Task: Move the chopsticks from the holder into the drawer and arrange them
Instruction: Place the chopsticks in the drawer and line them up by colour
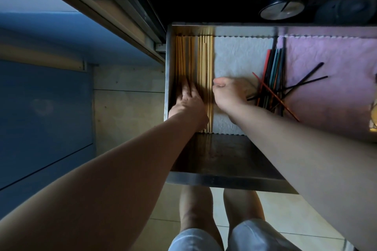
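Note:
An open metal drawer [224, 180] holds several pale wooden chopsticks [204, 57] laid side by side along its left wall. My left hand [188, 100] lies flat on them, fingers straight, a ring on one finger. My right hand [228, 92] hovers just right of the wooden row over white paper towel [240, 57], fingers curled, thumb and forefinger close together; whether it pinches a chopstick is unclear. Further right, a loose pile of dark and coloured chopsticks [275, 79] lies crossed over one another. A dark cylindrical holder [282, 9] stands on the counter above.
A pink towel [330, 87] lines the drawer's right part. The drawer's front section [224, 155] is bare metal. A blue cabinet front [40, 118] is at left. My legs and the tiled floor [285, 210] are below the drawer.

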Demonstrator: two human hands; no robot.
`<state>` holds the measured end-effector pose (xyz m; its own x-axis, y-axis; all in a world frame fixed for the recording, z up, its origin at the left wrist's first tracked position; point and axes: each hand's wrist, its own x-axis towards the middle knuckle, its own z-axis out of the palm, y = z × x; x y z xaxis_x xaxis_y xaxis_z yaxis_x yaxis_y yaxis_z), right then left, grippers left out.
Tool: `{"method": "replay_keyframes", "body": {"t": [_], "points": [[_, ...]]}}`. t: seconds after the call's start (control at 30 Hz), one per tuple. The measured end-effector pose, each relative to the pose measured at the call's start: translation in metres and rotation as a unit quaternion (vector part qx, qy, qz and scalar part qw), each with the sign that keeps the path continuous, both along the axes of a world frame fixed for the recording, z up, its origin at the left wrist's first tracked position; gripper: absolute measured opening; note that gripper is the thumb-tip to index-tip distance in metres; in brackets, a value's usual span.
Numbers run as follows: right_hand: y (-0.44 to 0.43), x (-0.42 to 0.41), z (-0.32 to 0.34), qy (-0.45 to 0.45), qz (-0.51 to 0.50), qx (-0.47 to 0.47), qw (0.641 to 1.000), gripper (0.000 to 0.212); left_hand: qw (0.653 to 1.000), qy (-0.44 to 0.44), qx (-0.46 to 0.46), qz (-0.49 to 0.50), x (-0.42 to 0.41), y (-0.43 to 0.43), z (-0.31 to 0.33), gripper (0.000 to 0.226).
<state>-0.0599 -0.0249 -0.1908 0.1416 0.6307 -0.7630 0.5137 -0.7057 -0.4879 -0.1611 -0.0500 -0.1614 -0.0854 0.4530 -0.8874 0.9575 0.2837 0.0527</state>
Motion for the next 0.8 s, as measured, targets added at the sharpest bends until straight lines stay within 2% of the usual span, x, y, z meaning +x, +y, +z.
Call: {"method": "replay_keyframes", "body": {"t": [0.13, 0.23, 0.33, 0.43, 0.57, 0.7, 0.8], "points": [[0.000, 0.003, 0.000, -0.002, -0.001, -0.001, 1.000, 0.034, 0.996, -0.024, 0.032, -0.080, -0.004, -0.005, -0.006, 0.096], [0.000, 0.005, -0.002, -0.002, -0.005, -0.002, 1.000, 0.033, 0.997, -0.007, 0.011, -0.077, -0.003, -0.007, -0.006, 0.100], [0.000, 0.006, 0.000, -0.003, -0.005, -0.001, 1.000, 0.034, 0.997, 0.008, 0.038, -0.069, 0.000, -0.008, -0.003, 0.097], [0.001, 0.006, 0.002, -0.011, -0.003, -0.002, 1.000, 0.030, 0.985, -0.028, 0.088, -0.146, -0.004, -0.011, -0.010, 0.092], [0.001, 0.007, 0.002, 0.000, -0.026, -0.009, 1.000, 0.020, 0.977, -0.031, 0.079, -0.194, -0.006, -0.010, -0.010, 0.094], [0.003, 0.010, 0.003, -0.007, -0.036, -0.008, 0.999, 0.024, 0.971, -0.026, 0.106, -0.212, -0.005, -0.013, -0.011, 0.090], [0.002, 0.013, 0.001, 0.002, -0.038, -0.007, 0.999, 0.028, 0.981, -0.007, 0.074, -0.181, -0.002, -0.012, -0.010, 0.092]]}}
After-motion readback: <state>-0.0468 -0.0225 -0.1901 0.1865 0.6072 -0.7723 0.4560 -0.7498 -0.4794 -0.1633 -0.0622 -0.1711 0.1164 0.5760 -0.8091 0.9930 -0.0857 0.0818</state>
